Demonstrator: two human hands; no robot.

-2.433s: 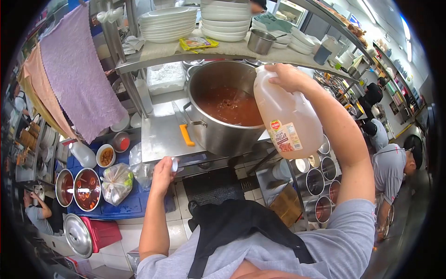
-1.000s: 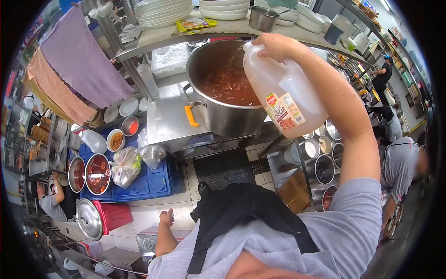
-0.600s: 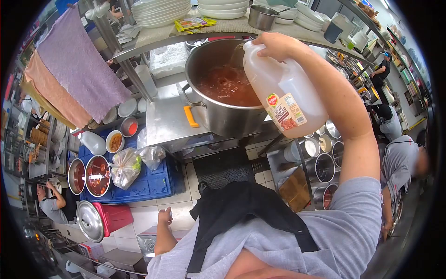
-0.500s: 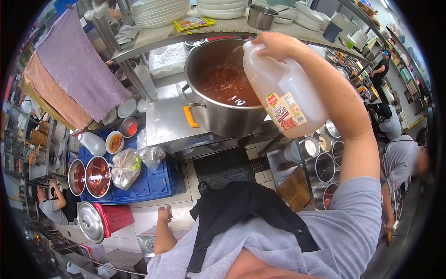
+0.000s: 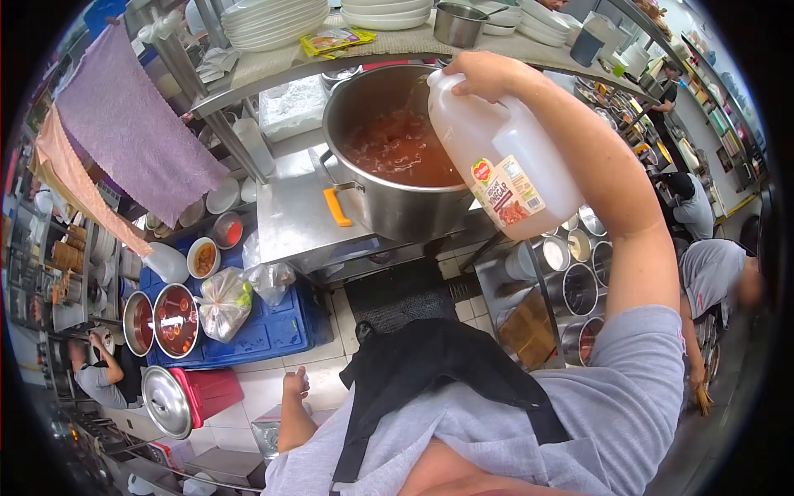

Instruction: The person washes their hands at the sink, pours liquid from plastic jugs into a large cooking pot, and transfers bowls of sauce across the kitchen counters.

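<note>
My right hand (image 5: 484, 76) is closed round the neck and handle of a large clear vinegar jug (image 5: 513, 157), tilted with its mouth over the rim of a big steel pot (image 5: 405, 207). Liquid runs from the jug into the reddish-brown broth (image 5: 401, 150), whose surface is stirred up. Low at my left side, my left hand (image 5: 296, 382) is closed on a small whitish thing that looks like a cap. An orange-handled tool (image 5: 337, 207) lies on the steel counter (image 5: 289, 217), left of the pot.
Stacked plates (image 5: 275, 25) and a small saucepan (image 5: 459, 26) stand on the shelf above. At left, a blue chest (image 5: 269, 326) bears two pots, a bowl and bags, beside a red bin (image 5: 217, 393). Co-workers (image 5: 719, 277) are at the right; another (image 5: 107, 376) is at far left.
Since the earliest frame, my left hand has dropped lower, and the jug is raised and tipped further, with liquid now pouring. The view has shifted. A co-worker's hand at the right has moved.
</note>
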